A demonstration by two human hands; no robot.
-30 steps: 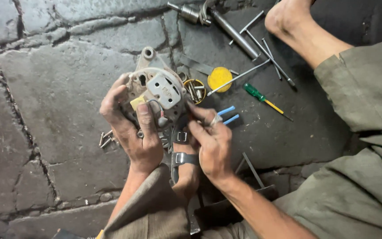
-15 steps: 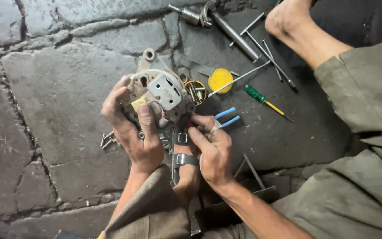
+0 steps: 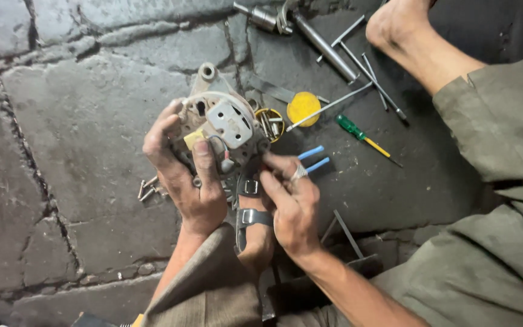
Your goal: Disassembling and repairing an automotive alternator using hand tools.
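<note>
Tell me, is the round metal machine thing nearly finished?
Hard to say. The round metal part looks opened, its wires showing. The left hand grips it while the right hand works at its edge. Loose bolts, a green screwdriver and long rods lie unused on the stone floor.

Bare grey stone floor [image 3: 80, 121] lay open along its left edge and towards the lower left corner, crossed only by cracks, with a few small loose bolts [image 3: 148, 189] just beside the left hand [image 3: 192, 181]. Towards the top edge, long steel rods and sockets [image 3: 334, 51], a round yellow lid [image 3: 303, 108] and a green-handled screwdriver [image 3: 364, 136] crowded the way. A bare foot [image 3: 398, 27] blocked the upper right corner. Blue-handled pliers [image 3: 313, 158] lay just beside the right hand [image 3: 292, 206].
</note>
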